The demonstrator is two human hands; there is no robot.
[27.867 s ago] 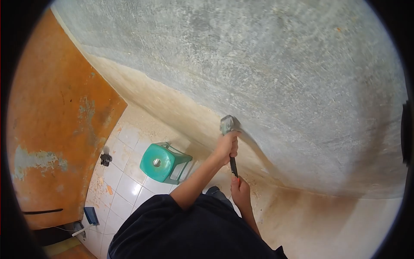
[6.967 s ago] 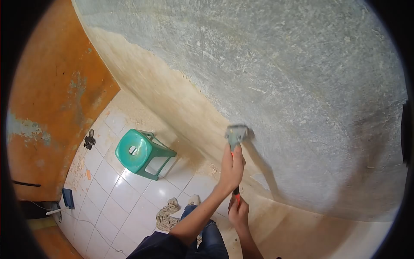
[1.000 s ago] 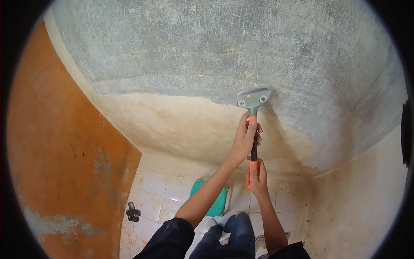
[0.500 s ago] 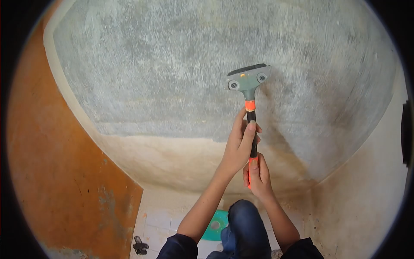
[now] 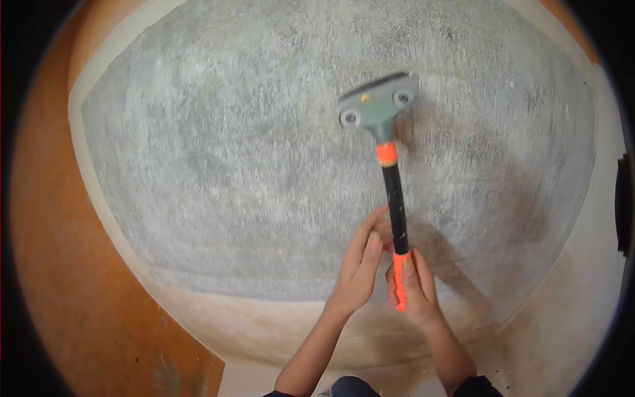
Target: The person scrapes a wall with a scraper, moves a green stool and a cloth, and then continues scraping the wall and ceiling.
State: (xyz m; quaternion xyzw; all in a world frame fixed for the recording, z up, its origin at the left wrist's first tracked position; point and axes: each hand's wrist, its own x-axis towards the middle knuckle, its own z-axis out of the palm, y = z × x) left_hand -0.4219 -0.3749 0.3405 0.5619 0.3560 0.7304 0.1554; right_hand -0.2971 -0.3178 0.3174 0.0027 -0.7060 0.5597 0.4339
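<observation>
A long-handled scraper point(image 5: 396, 205) with a wide grey-green head and a black and orange handle points up against the wall. Its orange grip end is wrapped in my right hand point(image 5: 415, 288), thumb along the front. Just left of the handle is my left hand point(image 5: 360, 268), its fingers apart and its thumb raised, holding nothing. The scraper's head, slightly blurred and tilted, lies over the rough, patchy grey wall surface point(image 5: 231, 145).
A smooth cream band point(image 5: 264, 324) runs along the wall's lower part. To the left stands an orange-brown wall point(image 5: 59, 231); a pale wall point(image 5: 562, 311) is at the right. My knee point(image 5: 354, 387) shows at the bottom edge.
My left hand has let go of the black handle and moved slightly left. The scraper's head sits higher in view and tilts more, and the view has shifted up the wall.
</observation>
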